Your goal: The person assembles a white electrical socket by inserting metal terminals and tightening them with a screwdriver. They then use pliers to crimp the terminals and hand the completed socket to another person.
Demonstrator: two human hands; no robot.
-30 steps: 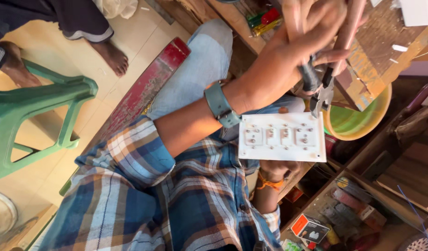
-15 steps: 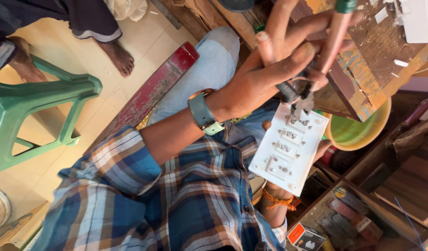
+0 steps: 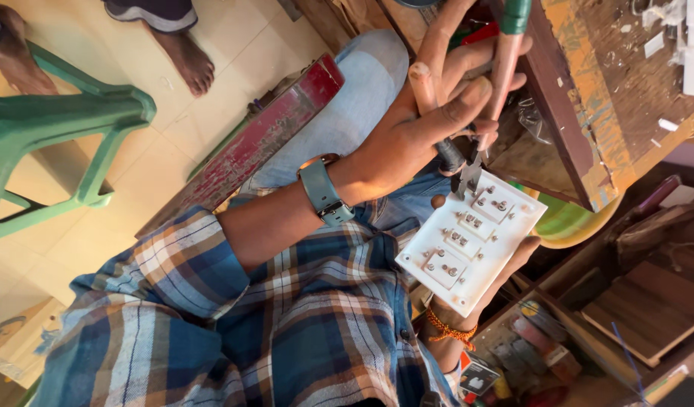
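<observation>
Over at the far left, a green plastic stool (image 3: 68, 128) is standing on the pale tiled floor (image 3: 211, 105), and another person's bare foot (image 3: 185, 56) is resting on the tiles just beyond it. A worn red plank (image 3: 264, 139) is lying slantwise between the stool and the wearer's knee in light blue jeans (image 3: 362, 90). Moving rightward, the plaid sleeve gives way to a forearm wearing a grey-blue wristwatch (image 3: 322, 191). Past it, the left hand (image 3: 422, 132) is clenching around the handles of a pair of pliers (image 3: 475, 113), thumb pressing across one handle and fingers (image 3: 456, 64) wrapping the other; the green-tipped handle is sticking up toward the top edge. The pliers' metal nose is pointing down and touching the upper corner of a white switch plate (image 3: 471, 241), which is turned back side up, showing its screw terminals. So the plate is sitting just below those fingers, met only by the tool's tip. The right hand (image 3: 498, 283) is gripping the plate from beneath, fingertips curling up over its right edge, an orange thread band at that wrist. Behind the plate, a green bowl (image 3: 565, 222) is sitting under the edge of a scuffed wooden workbench (image 3: 618, 90).
</observation>
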